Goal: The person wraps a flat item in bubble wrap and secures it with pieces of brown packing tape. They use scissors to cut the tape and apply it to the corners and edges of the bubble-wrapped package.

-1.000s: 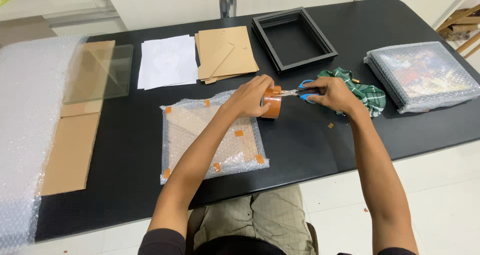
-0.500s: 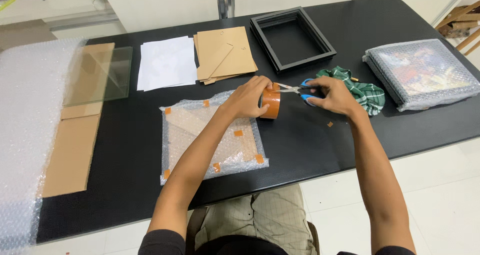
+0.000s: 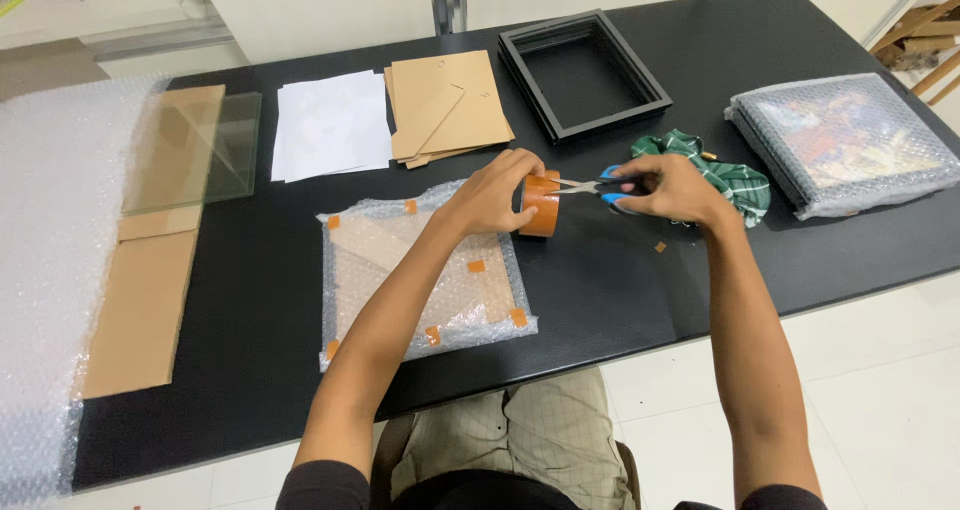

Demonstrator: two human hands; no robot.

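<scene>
A bubble-wrapped flat package (image 3: 425, 275) is seen nearest on the black counter (image 3: 250, 300). Just beyond, a brown tape roll (image 3: 541, 204) is clamped by the left hand (image 3: 492, 192); blue-handled scissors (image 3: 598, 184) are gripped in the right hand (image 3: 672, 185), blades at the roll.

Head camera — one view, looking steeply down over the desk.

It sits above the seated person's lap and faces forward and down, so both forearms run up from the bottom edge to the left hand (image 3: 497, 192) and right hand (image 3: 668, 187) near the centre. The desk (image 3: 260, 300) fills most of the frame at arm's length — its near edge crosses low and tilted, pale floor shows below at the right, and a strip of wall and floor lies beyond the far edge.
</scene>
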